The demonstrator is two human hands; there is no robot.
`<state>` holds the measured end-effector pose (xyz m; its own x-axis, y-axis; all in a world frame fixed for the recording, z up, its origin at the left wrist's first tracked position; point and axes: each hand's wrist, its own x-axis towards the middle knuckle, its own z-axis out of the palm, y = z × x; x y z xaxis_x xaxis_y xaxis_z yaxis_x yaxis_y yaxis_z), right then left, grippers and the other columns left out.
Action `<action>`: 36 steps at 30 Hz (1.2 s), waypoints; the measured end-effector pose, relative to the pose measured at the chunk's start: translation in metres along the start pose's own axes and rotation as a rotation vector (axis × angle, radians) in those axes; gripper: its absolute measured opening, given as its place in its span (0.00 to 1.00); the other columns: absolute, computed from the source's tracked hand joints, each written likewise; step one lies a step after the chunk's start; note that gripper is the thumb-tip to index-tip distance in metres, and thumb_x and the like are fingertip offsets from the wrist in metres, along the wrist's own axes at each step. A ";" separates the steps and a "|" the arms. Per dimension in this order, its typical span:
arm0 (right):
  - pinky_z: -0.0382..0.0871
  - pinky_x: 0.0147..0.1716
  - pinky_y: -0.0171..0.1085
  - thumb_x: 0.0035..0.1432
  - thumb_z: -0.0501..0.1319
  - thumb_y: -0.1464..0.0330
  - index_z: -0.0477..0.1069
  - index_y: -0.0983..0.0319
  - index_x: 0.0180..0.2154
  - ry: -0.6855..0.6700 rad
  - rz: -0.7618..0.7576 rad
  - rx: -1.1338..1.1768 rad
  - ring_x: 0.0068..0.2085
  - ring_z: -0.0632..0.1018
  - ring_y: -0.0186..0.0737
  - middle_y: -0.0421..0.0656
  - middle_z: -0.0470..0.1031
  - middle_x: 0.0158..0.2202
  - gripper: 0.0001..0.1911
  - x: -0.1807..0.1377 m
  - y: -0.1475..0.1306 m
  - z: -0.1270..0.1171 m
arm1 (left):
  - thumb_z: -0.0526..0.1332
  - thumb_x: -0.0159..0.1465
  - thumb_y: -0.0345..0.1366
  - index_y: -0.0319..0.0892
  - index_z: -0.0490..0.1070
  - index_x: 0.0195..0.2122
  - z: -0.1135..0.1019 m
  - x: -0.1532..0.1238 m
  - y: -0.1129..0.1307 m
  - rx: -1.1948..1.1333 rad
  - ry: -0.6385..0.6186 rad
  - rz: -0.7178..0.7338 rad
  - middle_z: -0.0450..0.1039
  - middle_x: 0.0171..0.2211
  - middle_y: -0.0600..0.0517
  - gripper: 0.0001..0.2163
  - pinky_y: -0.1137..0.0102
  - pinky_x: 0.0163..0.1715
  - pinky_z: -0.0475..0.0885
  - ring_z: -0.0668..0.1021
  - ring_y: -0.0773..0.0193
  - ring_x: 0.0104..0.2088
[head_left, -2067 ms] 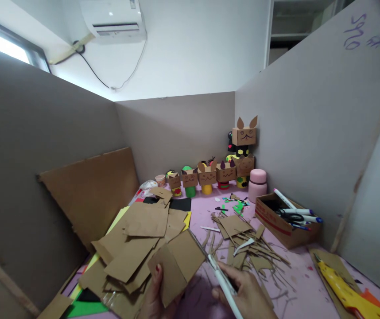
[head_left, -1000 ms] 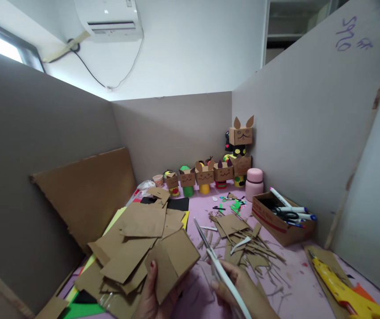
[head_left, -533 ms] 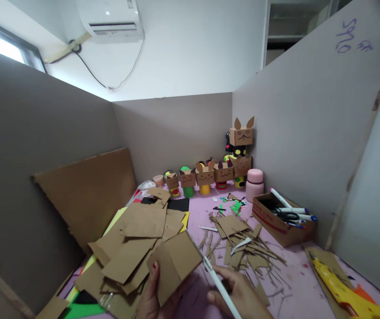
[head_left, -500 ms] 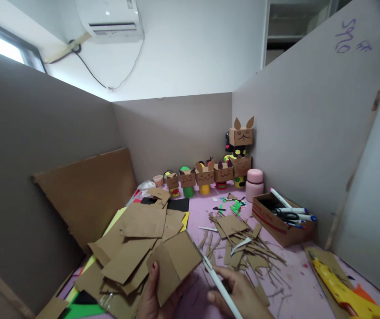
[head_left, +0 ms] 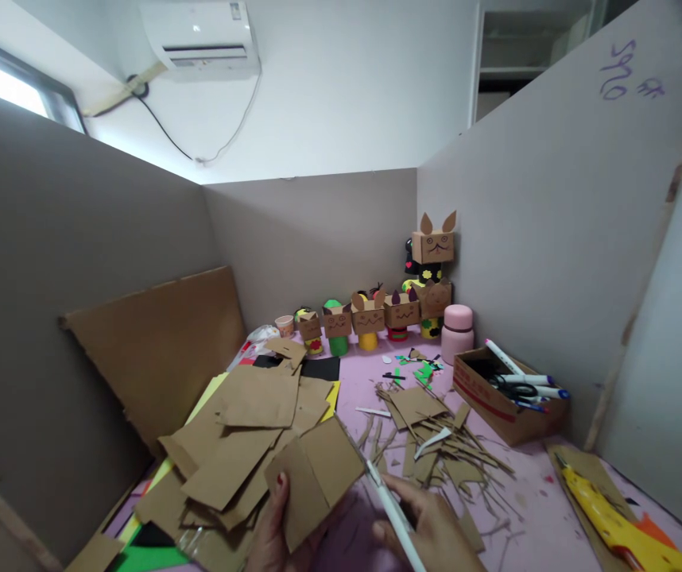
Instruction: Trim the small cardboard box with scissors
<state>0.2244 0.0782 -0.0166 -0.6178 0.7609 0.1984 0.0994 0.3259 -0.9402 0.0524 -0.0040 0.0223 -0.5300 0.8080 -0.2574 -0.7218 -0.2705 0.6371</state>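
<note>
My left hand [head_left: 281,524] holds a folded piece of brown cardboard [head_left: 317,465], with the thumb on its near face and the other fingers mostly hidden behind. A crease runs across the piece. In my right hand [head_left: 428,520] is a slim white utility knife [head_left: 392,504], fingers closed round its handle. Its thin dark blade lies against the right edge of the cardboard; how far it has cut in, I cannot tell. Left of my hands a pile of cardboard sheets [head_left: 230,469] spreads over coloured paper.
Cardboard scraps and strips [head_left: 436,433] lie to the right. Beyond them stand a box of markers and scissors [head_left: 496,409] and a pink bottle [head_left: 457,334]. A yellow glue gun [head_left: 603,508] rests at far right. Cardboard animal figures [head_left: 368,316] line the back, near the partition.
The knife's handle has shifted slightly left and down with my right hand. The cardboard in my left hand stays nearly where it was.
</note>
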 end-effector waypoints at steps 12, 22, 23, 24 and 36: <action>0.71 0.30 0.35 0.38 0.71 0.55 0.71 0.64 0.46 0.576 0.049 0.398 0.28 0.74 0.41 0.42 0.74 0.26 0.33 0.006 -0.001 0.014 | 0.64 0.57 0.27 0.46 0.53 0.62 -0.004 0.007 0.000 0.024 -0.058 -0.003 0.82 0.34 0.48 0.33 0.43 0.47 0.69 0.82 0.47 0.38; 0.71 0.27 0.35 0.39 0.69 0.47 0.71 0.61 0.45 0.419 0.066 0.497 0.26 0.75 0.40 0.41 0.73 0.26 0.35 0.003 -0.014 0.005 | 0.69 0.52 0.41 0.52 0.52 0.63 -0.016 0.005 -0.008 0.183 -0.245 -0.191 0.75 0.51 0.46 0.39 0.55 0.50 0.69 0.75 0.46 0.50; 0.72 0.31 0.37 0.39 0.68 0.46 0.70 0.60 0.46 0.407 0.032 0.517 0.30 0.76 0.42 0.42 0.74 0.29 0.36 0.002 -0.014 0.005 | 0.69 0.51 0.43 0.53 0.51 0.63 -0.016 0.004 -0.010 0.222 -0.292 -0.189 0.74 0.52 0.46 0.40 0.56 0.51 0.67 0.74 0.46 0.51; 0.72 0.35 0.39 0.39 0.68 0.46 0.70 0.60 0.47 0.389 0.004 0.538 0.33 0.77 0.45 0.44 0.75 0.32 0.37 0.001 -0.015 0.005 | 0.70 0.50 0.43 0.54 0.50 0.63 -0.015 0.004 -0.011 0.268 -0.331 -0.182 0.73 0.53 0.46 0.42 0.56 0.51 0.66 0.73 0.46 0.52; 0.68 0.47 0.46 0.30 0.72 0.48 0.55 0.59 0.57 0.205 -0.028 0.650 0.46 0.76 0.55 0.51 0.75 0.46 0.54 -0.010 -0.024 0.017 | 0.71 0.47 0.45 0.52 0.48 0.60 -0.003 -0.010 -0.012 0.485 -0.531 -0.170 0.69 0.52 0.42 0.43 0.55 0.48 0.64 0.72 0.44 0.51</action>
<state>0.2145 0.0534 -0.0007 -0.4468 0.8688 0.2136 -0.4429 -0.0074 -0.8965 0.0655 -0.0099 0.0151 -0.0528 0.9959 -0.0732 -0.4312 0.0434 0.9012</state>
